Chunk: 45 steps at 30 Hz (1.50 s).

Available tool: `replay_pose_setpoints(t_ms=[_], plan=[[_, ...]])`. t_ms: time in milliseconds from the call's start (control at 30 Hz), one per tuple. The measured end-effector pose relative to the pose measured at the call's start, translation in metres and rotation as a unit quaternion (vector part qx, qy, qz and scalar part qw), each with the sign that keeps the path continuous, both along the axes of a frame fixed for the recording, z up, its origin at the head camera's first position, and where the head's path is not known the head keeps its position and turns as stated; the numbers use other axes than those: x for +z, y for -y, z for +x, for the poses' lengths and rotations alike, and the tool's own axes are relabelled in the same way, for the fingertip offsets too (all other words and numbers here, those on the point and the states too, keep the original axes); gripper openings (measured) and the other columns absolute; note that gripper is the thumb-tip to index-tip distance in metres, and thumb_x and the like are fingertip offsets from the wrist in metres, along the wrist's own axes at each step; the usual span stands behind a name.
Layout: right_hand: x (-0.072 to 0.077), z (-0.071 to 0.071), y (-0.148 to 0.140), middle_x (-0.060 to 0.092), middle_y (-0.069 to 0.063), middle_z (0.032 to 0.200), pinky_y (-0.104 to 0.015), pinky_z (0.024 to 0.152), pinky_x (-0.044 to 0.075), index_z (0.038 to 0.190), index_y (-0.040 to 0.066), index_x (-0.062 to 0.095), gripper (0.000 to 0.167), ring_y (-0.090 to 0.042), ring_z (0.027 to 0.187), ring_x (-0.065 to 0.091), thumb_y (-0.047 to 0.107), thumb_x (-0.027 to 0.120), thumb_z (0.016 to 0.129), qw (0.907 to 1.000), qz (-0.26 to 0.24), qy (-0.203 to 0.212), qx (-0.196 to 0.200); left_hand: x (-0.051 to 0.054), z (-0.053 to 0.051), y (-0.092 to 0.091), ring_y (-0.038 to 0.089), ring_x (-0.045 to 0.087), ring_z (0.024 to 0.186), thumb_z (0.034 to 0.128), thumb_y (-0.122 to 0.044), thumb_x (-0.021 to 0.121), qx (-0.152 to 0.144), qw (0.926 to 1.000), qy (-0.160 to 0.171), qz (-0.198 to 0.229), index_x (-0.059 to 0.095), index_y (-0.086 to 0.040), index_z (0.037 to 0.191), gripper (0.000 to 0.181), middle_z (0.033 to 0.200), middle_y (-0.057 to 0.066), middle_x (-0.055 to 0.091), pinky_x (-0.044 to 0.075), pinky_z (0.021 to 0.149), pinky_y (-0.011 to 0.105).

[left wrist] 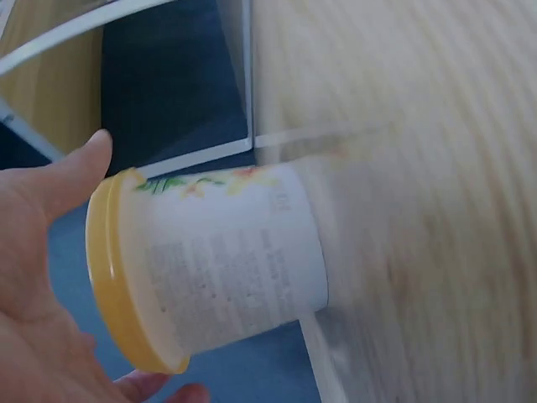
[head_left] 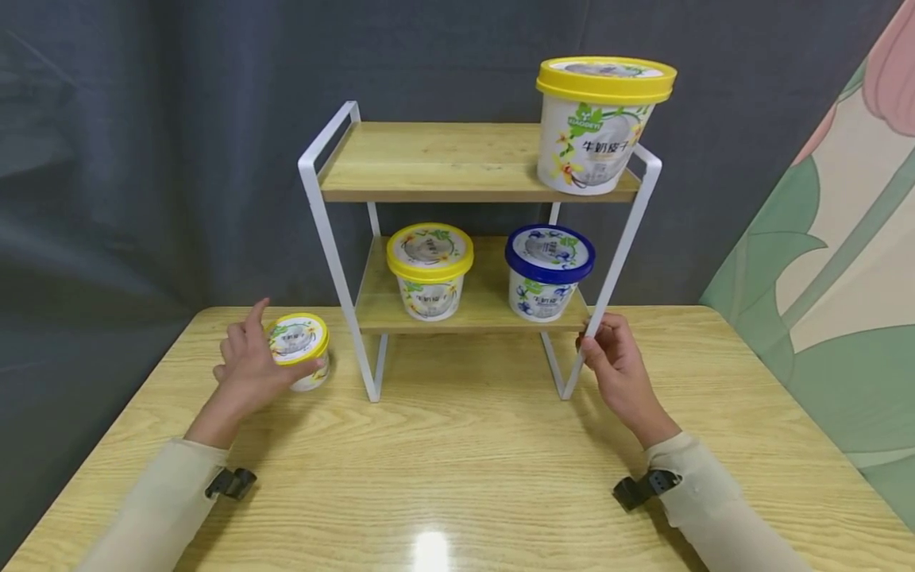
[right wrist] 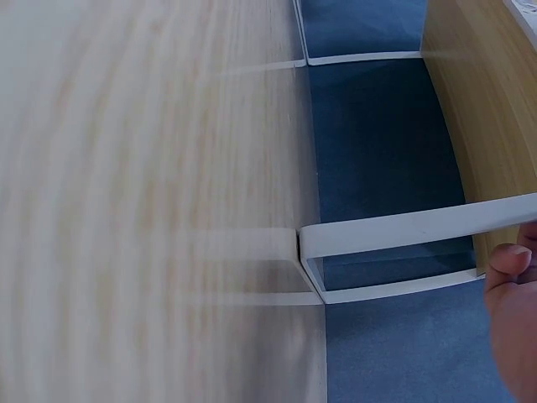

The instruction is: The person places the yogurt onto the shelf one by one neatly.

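Observation:
On the table's left, my left hand (head_left: 250,361) is spread around a small tub with a yellow lid (head_left: 295,338). In the left wrist view, the thumb lies beside the lid of this white tub (left wrist: 226,260), and the other fingertips are partly hidden beyond it. My right hand (head_left: 620,373) holds the lower right side of a two-tier shelf rack (head_left: 330,238) with a white metal frame, near the lower board's corner. In the right wrist view only part of that hand (right wrist: 513,311) shows, thumb against the white frame (right wrist: 403,231).
A large yellow-lidded tub (head_left: 593,147) stands at the right end of the top board (head_left: 443,159). On the lower board are a yellow-lidded tub (head_left: 430,274) and a blue-lidded tub (head_left: 546,274). A dark curtain (head_left: 214,119) hangs behind the wooden table (head_left: 429,461).

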State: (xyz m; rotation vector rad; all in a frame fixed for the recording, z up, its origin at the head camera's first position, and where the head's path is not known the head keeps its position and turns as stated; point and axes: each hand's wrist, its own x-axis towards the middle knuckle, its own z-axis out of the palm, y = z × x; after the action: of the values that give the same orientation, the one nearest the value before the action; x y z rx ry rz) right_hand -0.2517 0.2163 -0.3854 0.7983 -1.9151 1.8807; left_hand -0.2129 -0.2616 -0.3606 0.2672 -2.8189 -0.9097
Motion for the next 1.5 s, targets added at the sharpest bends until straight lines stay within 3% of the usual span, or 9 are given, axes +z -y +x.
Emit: replay_pose_setpoints(t_ms=[233,400,567,767,833,933,1067,1167,1500], plan=[[0.001,0.001,0.001,0.058,0.0,0.1,-0.015,0.073,0.05,0.12,0.012,0.05,0.026,-0.007,0.09,0.056,-0.005,0.045,0.101,1.0,0.001,0.001,0.0,-0.002,0.0,-0.003,0.051,0.025,0.124,0.0781,-0.038,0.081,0.008,0.9996,-0.025,-0.002,0.007,-0.014,0.158,0.112,0.139,0.033,0.026,0.027,0.081,0.061],[0.001,0.001,0.001,0.057,-0.002,0.101,-0.015,0.073,0.049,0.119,0.012,0.05,0.025,-0.007,0.09,0.056,-0.005,0.045,0.101,1.0,0.0,0.003,-0.001,-0.001,-0.001,0.001,0.052,0.024,0.131,0.0802,-0.028,0.079,-0.023,0.9992,-0.022,0.024,0.006,-0.014,0.158,0.108,0.148,0.031,0.026,0.026,0.085,0.064],[0.0,0.0,0.001,0.058,-0.002,0.101,-0.016,0.074,0.051,0.12,0.01,0.05,0.025,-0.008,0.09,0.057,-0.005,0.044,0.101,0.9999,-0.003,-0.003,0.009,0.001,-0.001,0.011,0.056,0.019,0.138,0.0818,-0.018,0.075,-0.061,0.9957,-0.003,0.07,0.0,-0.014,0.158,0.107,0.157,0.028,0.02,0.018,0.096,0.076],[-0.001,0.0,0.002,0.058,-0.003,0.097,-0.018,0.069,0.047,0.119,0.008,0.05,0.024,-0.011,0.088,0.056,-0.007,0.044,0.101,0.9999,0.003,-0.009,0.004,-0.002,-0.004,0.026,0.051,0.004,0.15,0.0879,-0.01,0.068,-0.133,0.9753,0.038,0.172,-0.012,-0.014,0.156,0.105,0.165,0.023,-0.001,0.009,0.115,0.072],[-0.001,0.0,0.002,0.058,-0.003,0.097,-0.018,0.069,0.047,0.119,0.008,0.05,0.024,-0.01,0.087,0.055,-0.007,0.045,0.101,1.0,0.004,-0.007,0.002,-0.003,-0.005,0.029,0.05,-0.001,0.151,0.0886,-0.01,0.068,-0.143,0.9696,0.043,0.194,-0.014,-0.014,0.156,0.106,0.165,0.023,-0.008,0.008,0.116,0.071],[0.0,0.001,0.002,0.057,-0.003,0.097,-0.019,0.069,0.047,0.119,0.009,0.05,0.024,-0.01,0.088,0.055,-0.006,0.045,0.101,1.0,0.005,-0.005,0.0,-0.005,-0.007,0.028,0.05,-0.003,0.151,0.0884,-0.019,0.072,-0.123,0.9713,0.046,0.198,-0.016,-0.013,0.157,0.112,0.165,0.023,-0.011,0.008,0.117,0.071],[0.0,0.001,0.001,0.057,-0.002,0.096,-0.018,0.068,0.047,0.119,0.01,0.051,0.025,-0.007,0.087,0.055,-0.006,0.044,0.101,1.0,0.005,-0.004,-0.004,-0.008,-0.01,0.021,0.053,0.008,0.148,0.0849,-0.038,0.077,-0.068,0.9802,0.069,0.173,-0.018,-0.004,0.156,0.123,0.162,0.031,-0.008,0.016,0.117,0.069],[0.0,0.001,0.001,0.057,-0.001,0.096,-0.017,0.069,0.048,0.118,0.012,0.051,0.026,-0.007,0.087,0.056,-0.007,0.045,0.101,1.0,0.003,-0.003,-0.005,-0.009,-0.009,0.016,0.055,0.013,0.145,0.0841,-0.042,0.077,-0.041,0.9832,0.082,0.158,-0.017,0.0,0.155,0.125,0.16,0.035,-0.003,0.019,0.116,0.068],[-0.001,0.0,0.0,0.057,-0.003,0.095,-0.018,0.069,0.048,0.119,0.008,0.051,0.024,-0.008,0.086,0.055,-0.007,0.045,0.101,0.9999,0.008,-0.007,-0.005,-0.008,-0.006,0.015,0.05,0.021,0.146,0.0856,-0.04,0.077,-0.038,0.9753,0.1,0.193,-0.015,-0.008,0.157,0.12,0.159,0.033,0.015,0.021,0.117,0.065]])
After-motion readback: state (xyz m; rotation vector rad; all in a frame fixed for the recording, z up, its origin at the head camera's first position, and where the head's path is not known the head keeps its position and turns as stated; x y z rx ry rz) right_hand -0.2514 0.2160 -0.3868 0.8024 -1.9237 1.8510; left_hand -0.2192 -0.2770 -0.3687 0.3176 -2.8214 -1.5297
